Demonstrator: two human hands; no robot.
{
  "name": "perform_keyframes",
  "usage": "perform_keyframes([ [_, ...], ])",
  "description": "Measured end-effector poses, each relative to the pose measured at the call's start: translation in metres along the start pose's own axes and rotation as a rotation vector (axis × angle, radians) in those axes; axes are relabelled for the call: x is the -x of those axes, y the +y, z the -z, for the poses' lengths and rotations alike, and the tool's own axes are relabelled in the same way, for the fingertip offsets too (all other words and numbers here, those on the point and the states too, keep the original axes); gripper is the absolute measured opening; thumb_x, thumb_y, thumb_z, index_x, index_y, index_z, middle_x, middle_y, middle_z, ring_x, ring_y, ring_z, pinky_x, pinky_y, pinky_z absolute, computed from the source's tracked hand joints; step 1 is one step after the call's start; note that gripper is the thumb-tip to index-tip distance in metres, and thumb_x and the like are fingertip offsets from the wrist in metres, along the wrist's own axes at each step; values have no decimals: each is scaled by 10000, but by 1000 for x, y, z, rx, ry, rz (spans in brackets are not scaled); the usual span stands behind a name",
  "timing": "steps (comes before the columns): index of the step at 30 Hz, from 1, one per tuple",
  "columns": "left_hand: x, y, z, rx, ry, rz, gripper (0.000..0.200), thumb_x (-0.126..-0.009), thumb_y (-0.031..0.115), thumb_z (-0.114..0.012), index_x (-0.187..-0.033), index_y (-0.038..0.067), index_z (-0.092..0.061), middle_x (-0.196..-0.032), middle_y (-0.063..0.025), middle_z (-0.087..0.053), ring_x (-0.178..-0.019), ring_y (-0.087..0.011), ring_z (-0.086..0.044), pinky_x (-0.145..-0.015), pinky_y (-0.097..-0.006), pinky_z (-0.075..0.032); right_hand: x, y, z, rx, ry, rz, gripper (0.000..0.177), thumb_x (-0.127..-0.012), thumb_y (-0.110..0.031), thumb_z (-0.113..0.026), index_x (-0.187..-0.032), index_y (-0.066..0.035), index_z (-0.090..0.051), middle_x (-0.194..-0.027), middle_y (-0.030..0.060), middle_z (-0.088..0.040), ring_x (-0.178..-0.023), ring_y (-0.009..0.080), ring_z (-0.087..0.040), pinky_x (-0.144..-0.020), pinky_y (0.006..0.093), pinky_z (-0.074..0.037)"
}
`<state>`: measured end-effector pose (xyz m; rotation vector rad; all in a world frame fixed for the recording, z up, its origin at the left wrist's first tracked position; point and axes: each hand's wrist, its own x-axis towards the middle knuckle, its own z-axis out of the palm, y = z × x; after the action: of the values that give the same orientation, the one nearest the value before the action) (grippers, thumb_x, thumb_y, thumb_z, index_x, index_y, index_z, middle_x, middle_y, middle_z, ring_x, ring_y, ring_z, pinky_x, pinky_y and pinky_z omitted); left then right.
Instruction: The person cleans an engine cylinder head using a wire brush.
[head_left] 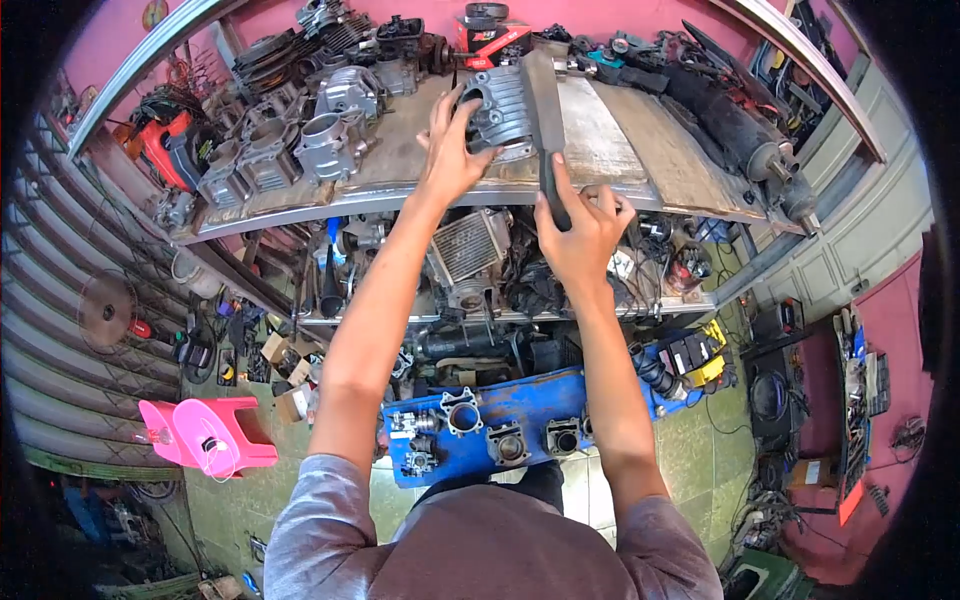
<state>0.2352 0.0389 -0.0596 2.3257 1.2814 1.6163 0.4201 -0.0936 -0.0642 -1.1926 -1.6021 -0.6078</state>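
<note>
My left hand [452, 150] grips the left side of a finned grey metal engine cylinder [503, 105] at the front part of the shelf, its fingers curled at the edge. In my right hand [585, 230] is the dark handle of a flat, broad-bladed grey tool [543, 100], whose exact kind I cannot tell. The blade points up and away, overlapping the cylinder's right side in this view. Index finger and thumb of the right hand press along the handle.
Several metal engine cylinders [328, 145] stand on the shelf's left, and an exhaust muffler [735, 125] lies at right. Below are a radiator-like part [470, 248] and a blue bench [500, 395] with engine parts. A pink stool [240, 440] stands at left.
</note>
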Motion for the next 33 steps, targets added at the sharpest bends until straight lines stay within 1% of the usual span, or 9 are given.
perform_keyframes([
  [4,8,0,1,13,28,-58,785,-627,146,-898,-1336,155,-561,-1594,-116,-356,-1481,-365,-332,-1043,-608,-303,18,-2,5,2,-49,-21,592,-795,-217,-787,-1372,-181,-661,-647,14,-656,-806,199,-568,-932,432,-328],
  [5,9,-3,-1,10,64,-99,765,-610,125,-883,-1311,162,-577,-1604,-103,-362,-1491,-355,-328,-1033,-601,-311,23,-3,9,4,-67,-26,591,-784,-192,-805,-1360,-154,-677,-682,42,-658,-808,191,-574,-944,398,-337],
  [11,9,-10,5,26,29,-186,768,-593,89,-856,-1301,180,-573,-1594,-81,-402,-1501,-318,-328,-1059,-590,-280,36,-4,18,-11,-73,-12,572,-776,-166,-806,-1332,-92,-690,-684,46,-664,-793,194,-566,-934,398,-346],
  [14,7,-7,9,54,28,-153,846,-582,141,-862,-1363,151,-537,-1550,-124,-454,-1470,-310,-379,-1103,-535,-257,46,-3,12,-42,-61,-3,589,-776,-165,-802,-1348,-104,-676,-669,26,-658,-786,190,-560,-931,406,-339],
  [18,4,-2,9,102,18,-76,961,-560,143,-882,-1434,123,-485,-1533,-133,-427,-1475,-330,-355,-1059,-581,-273,49,-3,10,-52,-43,-10,610,-775,-166,-800,-1368,-123,-662,-659,10,-657,-785,185,-554,-930,415,-333],
  [21,-1,6,12,-72,-13,-119,1095,-531,175,-892,-1513,105,-411,-1416,-151,-464,-1436,-338,-375,-1074,-564,-269,48,-4,10,-50,-48,-14,618,-770,-159,-802,-1370,-121,-660,-672,15,-668,-788,186,-556,-927,422,-338],
  [24,-4,8,20,-48,-66,-86,1092,-511,152,-886,-1500,111,-425,-1429,-157,-448,-1428,-350,-363,-1077,-559,-267,50,-5,8,-64,-26,-6,623,-764,-153,-804,-1369,-120,-660,-664,17,-659,-795,195,-558,-932,428,-341],
  [26,-6,10,22,-29,-84,-74,1111,-487,130,-880,-1492,119,-408,-1442,-162,-431,-1421,-360,-350,-1074,-564,-276,49,-9,12,-66,-49,-22,583,-757,-130,-811,-1323,-61,-687,-711,60,-676,-804,204,-569,-943,404,-355],
  [33,-5,-2,21,47,-55,-170,1141,-487,128,-891,-1497,163,-363,-1511,-148,-419,-1488,-361,-304,-1050,-616,-309,59,-9,11,-55,-58,-13,602,-754,-131,-814,-1336,-58,-676,-722,73,-676,-818,215,-575,-939,409,-354],
])
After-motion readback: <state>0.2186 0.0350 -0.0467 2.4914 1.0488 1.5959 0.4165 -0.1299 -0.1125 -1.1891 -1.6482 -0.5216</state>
